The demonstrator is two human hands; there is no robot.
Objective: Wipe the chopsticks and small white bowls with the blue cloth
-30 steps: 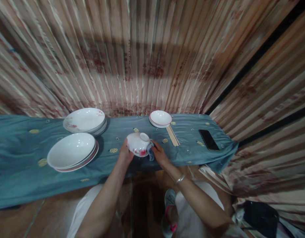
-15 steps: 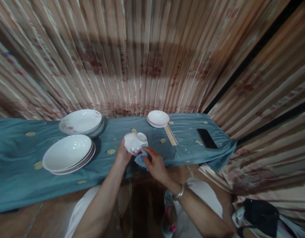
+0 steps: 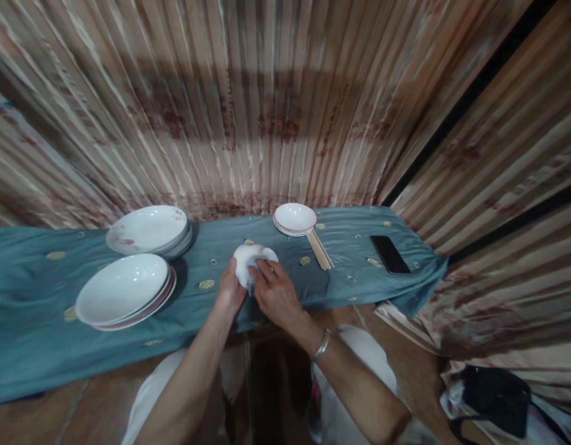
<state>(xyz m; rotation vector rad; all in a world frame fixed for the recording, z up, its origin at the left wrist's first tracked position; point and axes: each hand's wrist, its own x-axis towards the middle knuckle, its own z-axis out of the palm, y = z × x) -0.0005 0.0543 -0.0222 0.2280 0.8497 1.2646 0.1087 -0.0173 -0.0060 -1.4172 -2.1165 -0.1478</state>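
A small white bowl (image 3: 241,259) is held above the front of the table, turned so its foot ring faces up and to the right. My left hand (image 3: 230,289) grips it by the left side, fingers partly hidden beneath. Against the bowl's outer side my right hand (image 3: 276,293) presses a light blue cloth (image 3: 251,272), which is mostly covered by the fingers. Behind the bowl, to the right, stands a stack of small red-rimmed bowls (image 3: 295,217), and a bundle of chopsticks (image 3: 319,250) lies by it.
Larger stacked bowls (image 3: 123,289) and stacked floral plates (image 3: 149,228) stand at the left on the blue tablecloth (image 3: 30,309). A black phone (image 3: 390,254) lies at the right. A pleated curtain (image 3: 267,123) hangs behind, and a black bag (image 3: 496,398) is at the lower right.
My right hand has moved left and up across the bowl with the cloth, from its lower right edge onto its side. My left hand keeps its hold.
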